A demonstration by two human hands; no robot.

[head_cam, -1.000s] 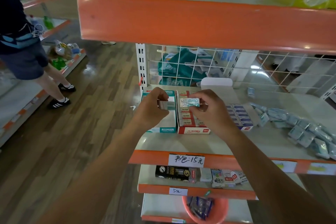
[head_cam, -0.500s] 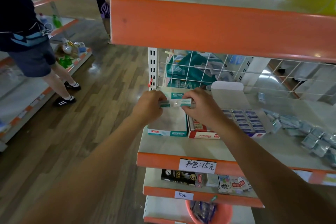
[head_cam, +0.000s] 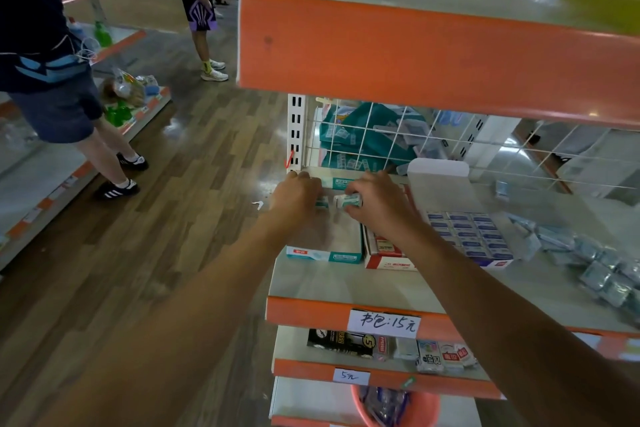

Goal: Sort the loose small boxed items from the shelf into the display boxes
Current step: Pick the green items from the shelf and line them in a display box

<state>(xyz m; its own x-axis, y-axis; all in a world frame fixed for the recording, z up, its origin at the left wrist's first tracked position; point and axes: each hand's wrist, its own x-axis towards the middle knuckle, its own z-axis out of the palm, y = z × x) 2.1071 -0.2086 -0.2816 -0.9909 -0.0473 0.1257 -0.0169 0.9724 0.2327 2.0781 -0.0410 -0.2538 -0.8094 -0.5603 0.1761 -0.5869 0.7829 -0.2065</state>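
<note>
Small box (head_cam: 348, 200) by display box (head_cam: 325, 255) rear

Left hand (head_cam: 298, 196) covers all but a teal corner of its gripped box (head_cam: 322, 202); right hand (head_cam: 377, 206) hides the rear of the red display box (head_cam: 388, 255); print on the white-teal box (head_cam: 350, 200) it pinches is blurred; loose wrapped items (head_cam: 602, 274) and pink basket (head_cam: 427, 407) are cut off at the edges.

The left hand (head_cam: 297, 196) and right hand (head_cam: 382, 206) are bare, as are both forearms throughout.
</note>
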